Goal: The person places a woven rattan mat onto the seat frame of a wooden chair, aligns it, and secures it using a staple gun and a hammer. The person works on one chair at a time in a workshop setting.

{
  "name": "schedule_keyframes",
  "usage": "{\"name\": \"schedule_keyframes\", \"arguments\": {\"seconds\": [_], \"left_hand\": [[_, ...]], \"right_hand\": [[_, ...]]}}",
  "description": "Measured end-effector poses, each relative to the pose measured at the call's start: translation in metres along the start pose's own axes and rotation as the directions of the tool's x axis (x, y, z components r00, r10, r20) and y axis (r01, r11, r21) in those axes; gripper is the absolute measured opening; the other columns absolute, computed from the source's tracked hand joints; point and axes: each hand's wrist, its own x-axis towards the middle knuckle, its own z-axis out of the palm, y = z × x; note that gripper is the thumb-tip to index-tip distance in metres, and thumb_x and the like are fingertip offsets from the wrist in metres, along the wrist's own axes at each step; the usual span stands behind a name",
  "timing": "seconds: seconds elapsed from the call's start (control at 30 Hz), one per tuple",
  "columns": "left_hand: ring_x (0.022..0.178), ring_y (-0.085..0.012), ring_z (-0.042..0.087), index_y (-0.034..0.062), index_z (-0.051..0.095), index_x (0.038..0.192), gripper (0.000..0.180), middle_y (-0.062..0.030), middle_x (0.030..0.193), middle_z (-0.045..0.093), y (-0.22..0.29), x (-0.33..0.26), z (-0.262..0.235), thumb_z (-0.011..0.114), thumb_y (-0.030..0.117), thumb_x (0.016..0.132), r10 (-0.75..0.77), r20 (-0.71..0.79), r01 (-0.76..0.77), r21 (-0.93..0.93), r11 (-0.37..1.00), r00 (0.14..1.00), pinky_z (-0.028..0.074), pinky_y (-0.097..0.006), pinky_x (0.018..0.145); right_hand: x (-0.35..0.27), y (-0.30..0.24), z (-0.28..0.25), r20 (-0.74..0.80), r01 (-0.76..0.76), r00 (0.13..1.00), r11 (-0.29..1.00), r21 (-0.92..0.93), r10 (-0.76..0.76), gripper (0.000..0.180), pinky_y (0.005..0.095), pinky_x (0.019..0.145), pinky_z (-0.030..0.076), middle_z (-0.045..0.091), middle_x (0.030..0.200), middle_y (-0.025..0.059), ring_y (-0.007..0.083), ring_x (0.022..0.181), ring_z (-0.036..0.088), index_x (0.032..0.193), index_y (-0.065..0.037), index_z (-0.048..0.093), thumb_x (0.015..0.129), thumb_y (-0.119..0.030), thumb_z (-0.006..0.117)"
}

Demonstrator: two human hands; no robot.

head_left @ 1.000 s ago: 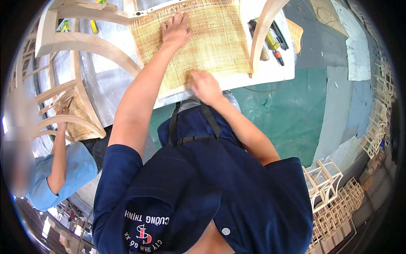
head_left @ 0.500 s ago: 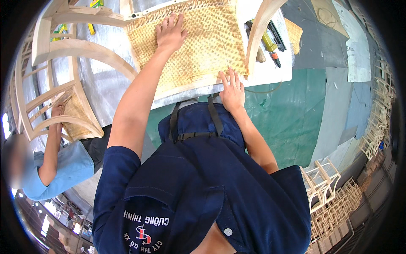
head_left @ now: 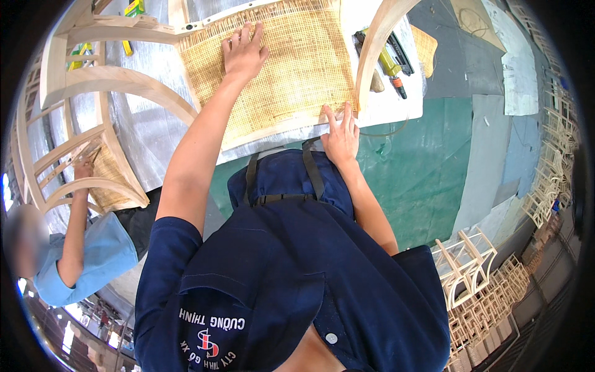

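A sheet of woven cane webbing lies across the seat of a pale wooden chair frame on the worktable. My left hand rests on the upper left part of the cane, its fingers spread and touching the weave. My right hand is at the near right corner of the sheet, fingers stretched out with the tips on its near edge. Neither hand holds anything. The curved wooden legs of the frame rise on both sides of the cane.
Right of the frame lie a green air tool with an orange end and a loose cane piece. At left a co-worker in a blue shirt handles another chair frame. Stacked wooden frames stand at lower right.
The whole view has shifted slightly, so the table and frame sit a little further left. Both hands stay on the cane; the right hand's fingers have spread slightly.
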Motion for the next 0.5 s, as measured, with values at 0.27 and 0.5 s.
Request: {"name": "schedule_keyframes", "arguments": {"seconds": [0.27,0.5], "left_hand": [[0.15,-0.0363,0.025,0.0157,0.025,0.162,0.068,-0.0145,0.165,0.025,0.007,-0.001,0.001,0.046,0.043,0.104,-0.006,-0.11,0.002,-0.042,0.999,0.994,0.018,-0.055,0.122],[0.151,-0.0356,0.027,0.0041,0.027,0.159,0.067,-0.0153,0.165,0.026,0.007,-0.007,0.001,0.049,0.031,0.102,-0.01,-0.163,-0.011,-0.125,0.992,0.987,0.021,-0.054,0.126]], "right_hand": [[0.008,-0.007,-0.01,0.112,-0.048,0.992,0.999,-0.011,0.049,0.081,0.0525,0.108,0.041,0.021,0.161,0.0278,0.0438,0.139,0.039,0.153,-0.027,0.041,0.079,-0.019,0.075],[0.026,-0.02,-0.024,0.229,-0.092,0.97,0.996,0.01,0.087,0.07,0.0564,0.109,0.04,0.026,0.155,0.0375,0.0493,0.142,0.036,0.146,-0.011,0.047,0.082,-0.022,0.074]]}}
